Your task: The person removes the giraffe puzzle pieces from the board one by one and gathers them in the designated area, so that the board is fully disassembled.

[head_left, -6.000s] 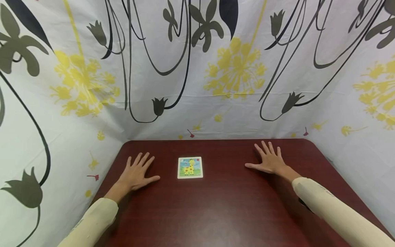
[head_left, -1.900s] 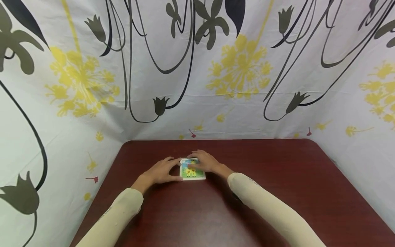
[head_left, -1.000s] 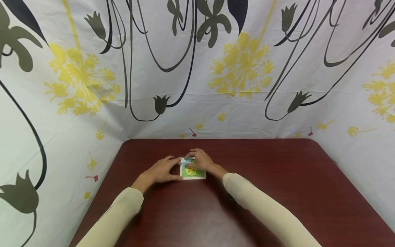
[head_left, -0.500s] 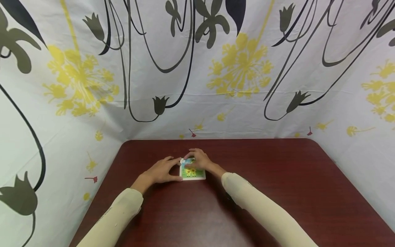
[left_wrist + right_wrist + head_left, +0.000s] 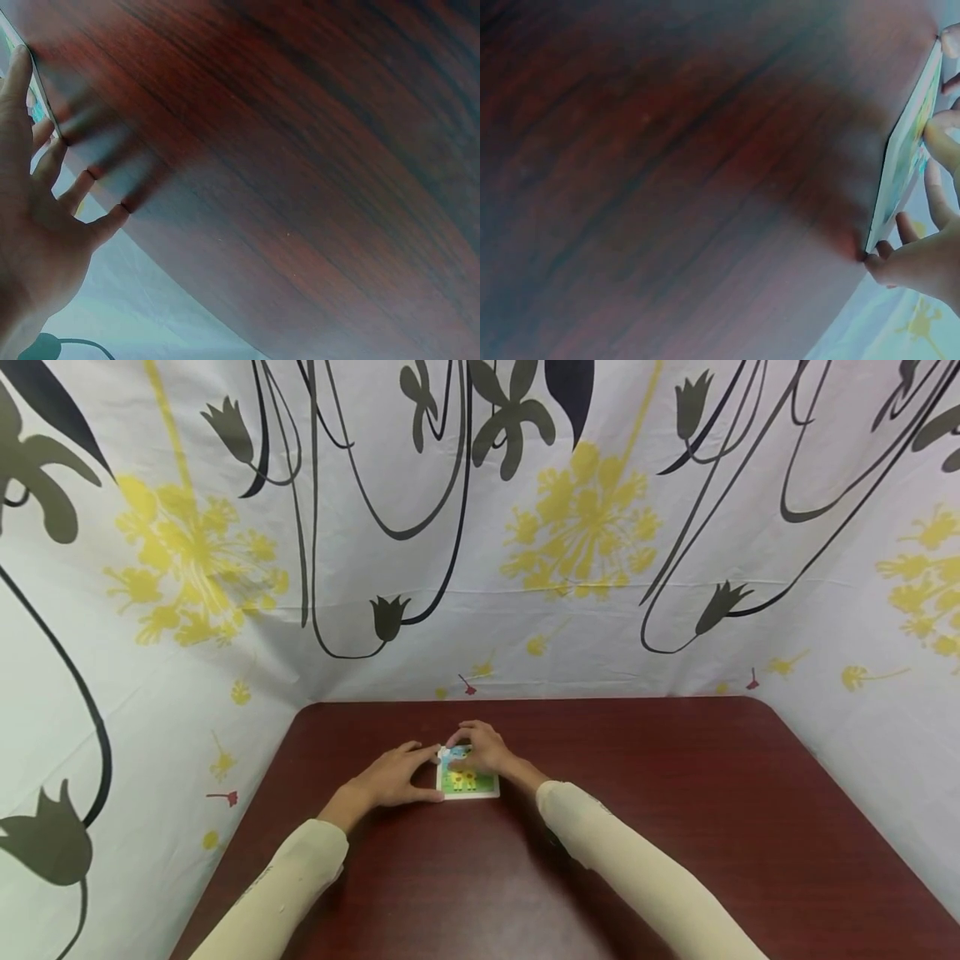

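A small square board with a white rim and a giraffe picture [image 5: 467,782] lies flat on the dark red table. My left hand [image 5: 390,777] holds it from the left, thumb at the near left corner and a forefinger at the far left corner. Spread fingers of the left hand [image 5: 37,202] touch the tabletop beside the rim in the left wrist view. Over the board's far part my right hand [image 5: 486,750] bends, thumb on the picture; a fingertip of the right hand [image 5: 922,259] meets a board corner. Whether it pinches a loose piece is hidden.
The wooden table [image 5: 637,827] has rounded far corners and a glossy top. A white fabric curtain [image 5: 480,568] with grey and yellow flowers hangs right behind it and along both sides.
Six seconds ago both hands lay spread wide apart on the table; then they came together at the board. In the last second the right hand has barely shifted, and the left has stayed still.
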`<state>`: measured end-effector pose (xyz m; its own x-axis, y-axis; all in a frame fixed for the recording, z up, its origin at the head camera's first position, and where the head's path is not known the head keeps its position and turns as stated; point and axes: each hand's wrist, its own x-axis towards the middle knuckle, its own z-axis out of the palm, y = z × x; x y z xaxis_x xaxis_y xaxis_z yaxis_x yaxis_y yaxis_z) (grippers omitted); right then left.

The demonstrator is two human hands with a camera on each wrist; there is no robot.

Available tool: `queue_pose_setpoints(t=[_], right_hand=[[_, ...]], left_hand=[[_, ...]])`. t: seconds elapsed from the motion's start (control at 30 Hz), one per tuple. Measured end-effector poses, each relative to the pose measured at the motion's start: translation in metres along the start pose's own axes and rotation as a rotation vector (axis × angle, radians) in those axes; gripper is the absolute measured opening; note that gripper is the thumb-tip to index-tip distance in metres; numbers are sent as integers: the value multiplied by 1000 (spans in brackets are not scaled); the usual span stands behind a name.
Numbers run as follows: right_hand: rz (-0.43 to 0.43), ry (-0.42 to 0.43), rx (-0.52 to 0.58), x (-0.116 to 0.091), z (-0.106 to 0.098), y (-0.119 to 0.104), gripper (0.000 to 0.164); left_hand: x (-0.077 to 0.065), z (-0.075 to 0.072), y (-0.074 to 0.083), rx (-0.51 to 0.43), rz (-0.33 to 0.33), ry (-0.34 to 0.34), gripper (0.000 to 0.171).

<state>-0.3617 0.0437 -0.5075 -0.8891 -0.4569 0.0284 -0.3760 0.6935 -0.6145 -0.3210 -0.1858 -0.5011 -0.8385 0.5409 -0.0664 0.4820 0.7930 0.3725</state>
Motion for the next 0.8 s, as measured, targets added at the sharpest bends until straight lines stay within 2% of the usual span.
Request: queue_pose_setpoints(t=[0.17, 0.47, 0.63, 0.8], right_hand=[[-28, 52, -3, -2, 4, 2, 26], [-133, 111, -43, -5, 4, -1, 26], [-134, 129, -66, -8, 7, -1, 27], [-142, 137, -39, -12, 9, 0, 28]], left_hand=[[0, 0, 1, -3, -7, -5, 88], [-2, -2, 1, -4, -28, -6, 92], [-1, -1, 1, -6, -32, -11, 92], [-1, -1, 3, -13, -30, -11, 91]])
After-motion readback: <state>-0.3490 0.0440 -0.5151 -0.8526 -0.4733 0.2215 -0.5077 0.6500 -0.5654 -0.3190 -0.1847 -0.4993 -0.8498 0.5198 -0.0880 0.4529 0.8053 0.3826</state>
